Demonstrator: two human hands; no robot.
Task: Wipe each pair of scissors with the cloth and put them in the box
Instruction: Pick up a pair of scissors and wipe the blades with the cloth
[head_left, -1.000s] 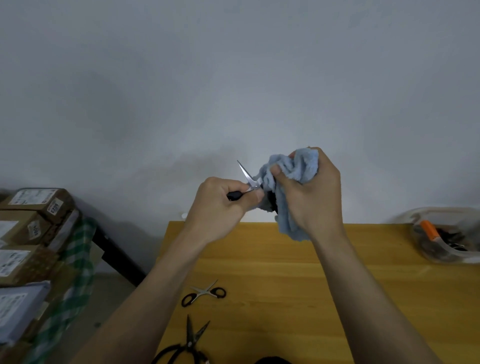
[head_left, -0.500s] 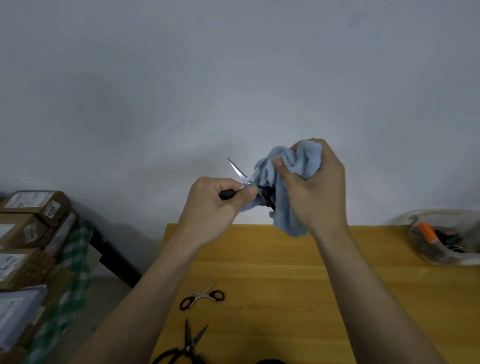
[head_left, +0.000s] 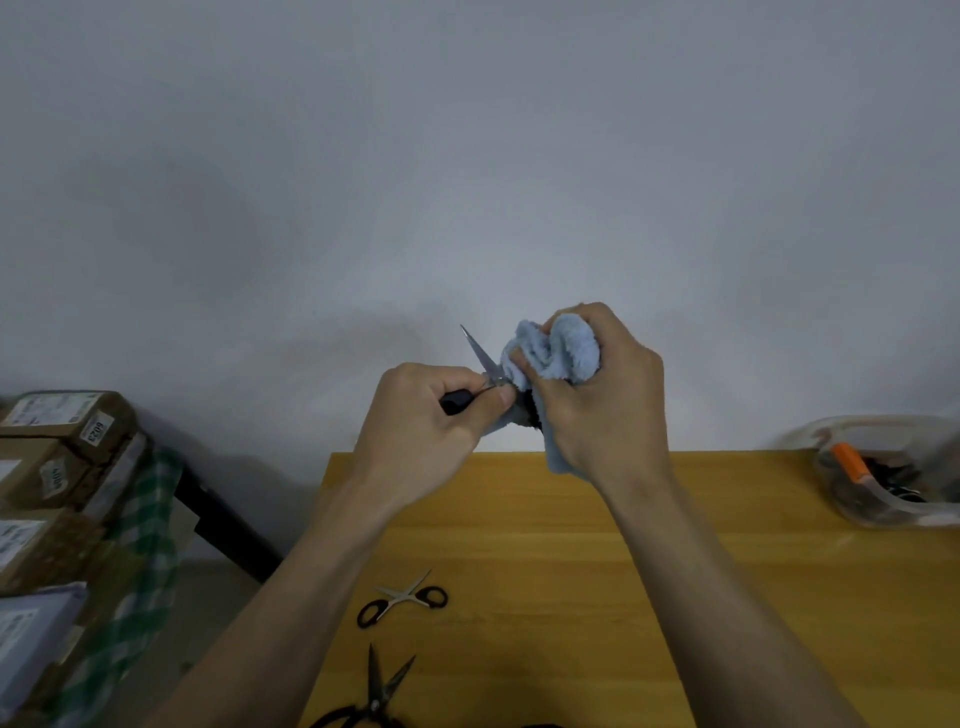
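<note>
Wiping in hand — one pair up, two waiting

The left hand (head_left: 415, 421) grips the scissors (head_left: 480, 364) by the black handle, blade tip at 11 o'clock; the right hand (head_left: 597, 395) clutches the cloth (head_left: 556, 348) against them. Next, probably: carry them to the box (head_left: 883, 467) at 3 o'clock (already holding some) — two pairs (head_left: 402, 597) (head_left: 374, 691) lie at 6 o'clock.

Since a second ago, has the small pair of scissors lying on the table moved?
No. The small scissors lie in the same spot near the left edge of the table, just beyond the larger scissors, as before.
</note>
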